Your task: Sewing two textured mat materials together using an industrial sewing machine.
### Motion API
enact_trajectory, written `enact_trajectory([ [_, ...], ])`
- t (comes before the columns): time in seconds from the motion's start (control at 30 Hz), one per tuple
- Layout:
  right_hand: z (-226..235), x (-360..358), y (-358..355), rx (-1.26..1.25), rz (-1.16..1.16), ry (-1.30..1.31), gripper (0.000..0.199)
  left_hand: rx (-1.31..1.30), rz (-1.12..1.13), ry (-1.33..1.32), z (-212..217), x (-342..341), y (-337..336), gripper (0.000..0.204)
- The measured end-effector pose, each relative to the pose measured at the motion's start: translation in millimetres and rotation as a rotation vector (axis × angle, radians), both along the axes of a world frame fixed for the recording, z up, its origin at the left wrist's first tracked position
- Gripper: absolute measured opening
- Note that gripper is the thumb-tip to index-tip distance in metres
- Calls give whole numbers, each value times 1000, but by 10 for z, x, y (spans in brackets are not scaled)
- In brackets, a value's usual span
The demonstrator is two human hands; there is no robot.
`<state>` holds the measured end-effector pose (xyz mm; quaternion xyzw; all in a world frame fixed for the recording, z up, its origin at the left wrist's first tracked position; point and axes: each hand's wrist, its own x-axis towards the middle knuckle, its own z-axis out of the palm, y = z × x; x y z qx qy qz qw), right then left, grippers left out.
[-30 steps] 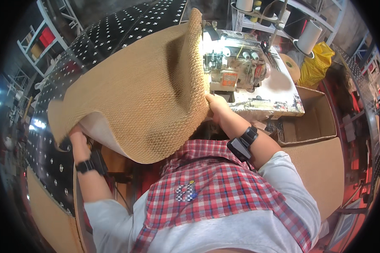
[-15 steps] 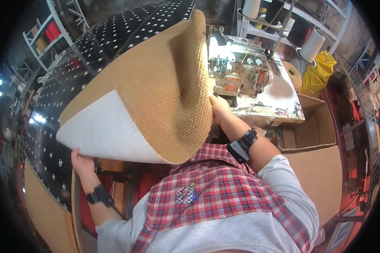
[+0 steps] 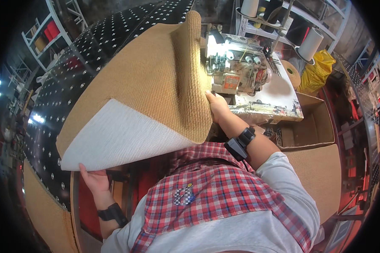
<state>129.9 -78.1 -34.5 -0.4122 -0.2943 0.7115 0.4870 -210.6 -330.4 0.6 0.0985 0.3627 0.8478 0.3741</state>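
Observation:
A large tan woven mat (image 3: pixel 135 67) lies across the dark table in front of me, its far right part raised in a tall fold. Its near corner is turned over, baring the white backing (image 3: pixel 118 135). Low on the left, my left hand (image 3: pixel 96 179) holds this turned corner's edge, thumb on the white side and fingers partly hidden behind it. My right hand (image 3: pixel 217 106) is closed on the mat's right edge, its fingertips mostly hidden. Just beyond that hand stands a lit overlock sewing machine (image 3: pixel 236 67), close against the raised fold.
The black table (image 3: pixel 46 139) is dotted with metal studs. White thread cones (image 3: pixel 311 44) stand above the machine's white worktop (image 3: pixel 283 90). At right are an open cardboard box (image 3: pixel 312 122), a yellow plastic bag (image 3: pixel 318 71) and a tape roll (image 3: pixel 291 72). Shelving (image 3: pixel 46 33) stands far left.
My left hand has moved slightly right and down, drawing the turned corner along. The near edge has lifted at right and the folded white area has changed shape. My right hand has barely moved.

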Motion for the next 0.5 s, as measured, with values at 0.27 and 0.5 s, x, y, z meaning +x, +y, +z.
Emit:
enact_trajectory([
  [0.27,-90,-3,85,-3,27,-44,34,13,-65,-18,-190,31,41,48],
  [0.5,-224,12,143,84,29,-147,33,18,-191,71,-235,216,104,44],
])
